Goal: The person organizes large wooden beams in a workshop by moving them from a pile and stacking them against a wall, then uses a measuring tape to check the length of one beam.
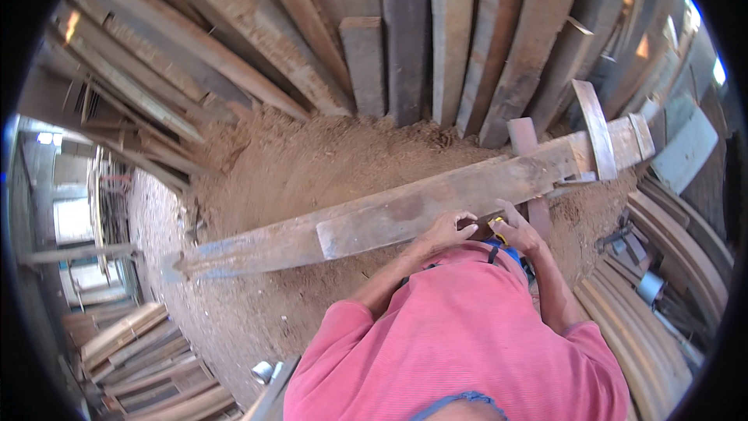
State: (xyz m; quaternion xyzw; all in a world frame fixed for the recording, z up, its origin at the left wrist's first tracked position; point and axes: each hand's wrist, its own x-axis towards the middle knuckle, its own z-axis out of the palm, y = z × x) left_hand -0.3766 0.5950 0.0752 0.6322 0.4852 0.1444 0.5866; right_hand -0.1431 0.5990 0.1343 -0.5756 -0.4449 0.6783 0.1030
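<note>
A long wooden plank (436,210) lies on a longer beam (257,248), running across in front of my body from lower left to upper right. My left hand (449,231) is at the plank's near edge, its thumb and fingers curved with a gap between them and nothing visible in it. Just to its right, my right hand (517,231) is closed around a small yellow and black tape measure (497,222), partly hidden by the fingers. Both hands are close to my waist.
Tall boards (405,47) lean along the far side above brown sawdust (288,156). A curved wooden piece (595,129) stands across the beam's right end. Curved timbers (623,327) lie at right; stacked wood (148,351) is at lower left.
</note>
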